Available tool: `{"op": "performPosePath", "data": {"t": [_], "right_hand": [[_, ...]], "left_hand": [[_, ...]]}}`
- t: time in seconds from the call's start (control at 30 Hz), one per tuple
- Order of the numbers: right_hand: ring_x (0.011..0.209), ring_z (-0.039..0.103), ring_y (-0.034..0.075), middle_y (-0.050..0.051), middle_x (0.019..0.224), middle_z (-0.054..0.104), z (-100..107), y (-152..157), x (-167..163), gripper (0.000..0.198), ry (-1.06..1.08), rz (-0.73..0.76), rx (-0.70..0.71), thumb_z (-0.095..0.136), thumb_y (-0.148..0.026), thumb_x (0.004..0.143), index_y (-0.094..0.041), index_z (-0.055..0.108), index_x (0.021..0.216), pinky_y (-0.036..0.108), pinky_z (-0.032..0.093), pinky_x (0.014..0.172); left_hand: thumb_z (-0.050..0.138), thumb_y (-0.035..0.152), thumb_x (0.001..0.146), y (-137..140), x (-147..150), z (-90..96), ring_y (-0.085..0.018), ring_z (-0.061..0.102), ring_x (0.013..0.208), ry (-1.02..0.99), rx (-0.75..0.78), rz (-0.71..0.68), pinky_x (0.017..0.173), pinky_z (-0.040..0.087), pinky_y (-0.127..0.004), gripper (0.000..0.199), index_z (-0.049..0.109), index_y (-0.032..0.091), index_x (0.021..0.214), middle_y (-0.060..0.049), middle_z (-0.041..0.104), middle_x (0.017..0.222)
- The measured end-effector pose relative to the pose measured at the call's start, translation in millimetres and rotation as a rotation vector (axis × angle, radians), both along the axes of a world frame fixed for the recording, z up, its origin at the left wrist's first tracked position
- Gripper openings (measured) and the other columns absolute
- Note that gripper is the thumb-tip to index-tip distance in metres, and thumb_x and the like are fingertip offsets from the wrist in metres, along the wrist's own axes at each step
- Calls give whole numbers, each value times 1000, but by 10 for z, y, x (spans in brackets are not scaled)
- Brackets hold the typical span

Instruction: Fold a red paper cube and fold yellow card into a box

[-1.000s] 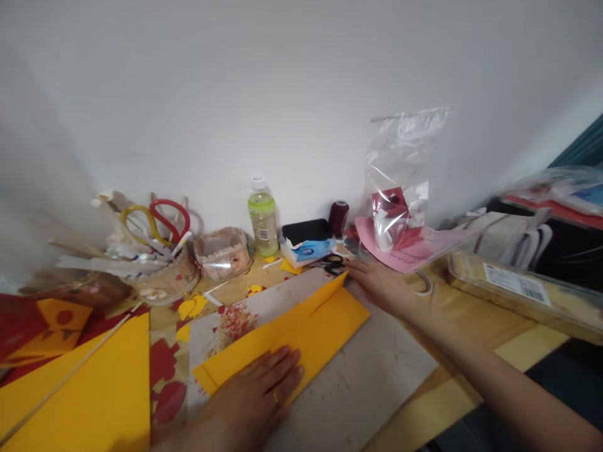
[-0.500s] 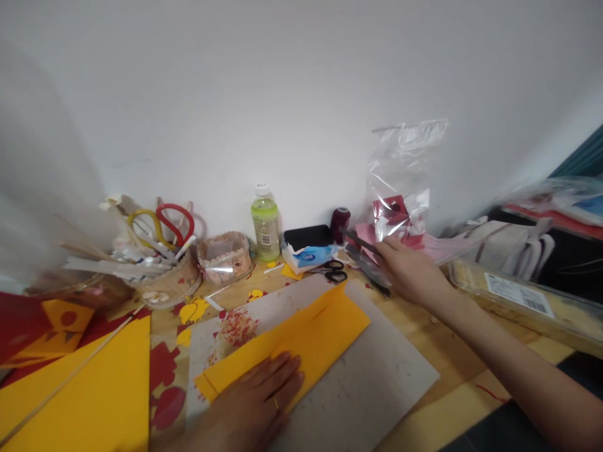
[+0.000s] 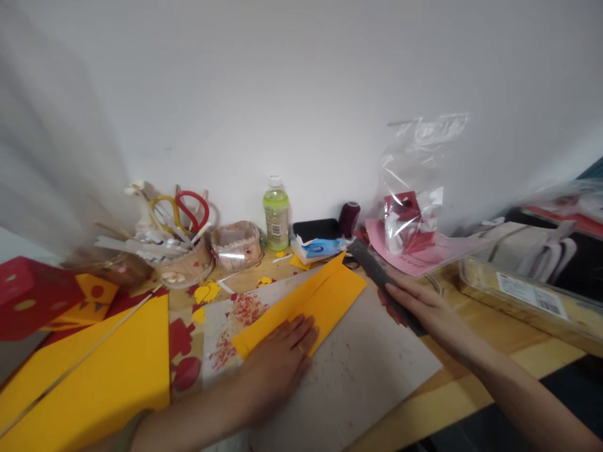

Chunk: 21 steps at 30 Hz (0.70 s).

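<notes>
My left hand (image 3: 281, 363) lies flat, fingers stretched out, on a folded strip of yellow paper (image 3: 325, 295). This strip rests slantwise on a grey-white board (image 3: 358, 389) that has red and yellow scraps (image 3: 247, 309) at its left side. In my right hand (image 3: 419, 307) is a dark, flat ruler-like bar (image 3: 372, 263), held with the thumb and fingers around its near part. The bar tilts up and left, above the board's right edge, close to the strip's right end but apart from it. Any markings on it cannot be made out.
Left, a large yellow sheet (image 3: 117, 370) carries a thin stick, with a red paper box (image 3: 38, 295) behind. Along the wall stand a cup of scissors and tools (image 3: 186, 263), a basket (image 3: 238, 245), a green drink bottle (image 3: 276, 216) and a thread spool (image 3: 349, 218). A plastic container (image 3: 527, 301) lies right.
My right hand has drawn the dark bar back from beside the spool, toward the board. My left hand stays flat on the yellow strip. The view has shifted slightly left.
</notes>
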State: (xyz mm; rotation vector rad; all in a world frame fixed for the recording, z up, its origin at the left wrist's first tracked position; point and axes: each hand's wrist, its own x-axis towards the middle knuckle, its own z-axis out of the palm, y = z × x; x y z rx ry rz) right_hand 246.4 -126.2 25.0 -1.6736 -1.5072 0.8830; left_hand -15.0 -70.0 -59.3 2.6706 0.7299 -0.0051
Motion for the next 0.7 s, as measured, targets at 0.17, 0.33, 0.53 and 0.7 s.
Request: {"op": "performPosePath", "data": {"t": [0.17,0.33,0.53,0.7], "right_hand": [[48,51,11,0,53,52,-192,-116,-54,41,-121,27,-47,40,-54,84,-20,49,62,25,39,48],[54,56,11,3,79,66,-383,-145,-206,34,-424,114,38,35,-30,90,-20,58,112,25,43,55],[54,60,14,-1,77,63,-623,-33,-324,46,-1089,347,184,37,-18,91,-34,45,133,24,32,44],[52,62,17,-1,74,63,-610,-6,-388,40,-1223,328,231,42,-35,91,-30,48,131,27,28,42]], "left_hand": [[33,28,97,-8,22,107,-24,23,138,51,-46,9,113,25,-44,48,31,14,142,-10,26,149],[32,25,97,-12,27,110,-24,27,137,-14,13,-23,111,29,-45,46,34,9,140,-13,30,147],[39,15,93,-33,-48,98,-23,39,131,-18,167,-49,107,37,-39,42,43,7,134,-15,43,140],[45,7,88,-117,-487,129,-25,50,123,22,333,-208,100,45,-36,39,51,9,126,-15,53,131]]}}
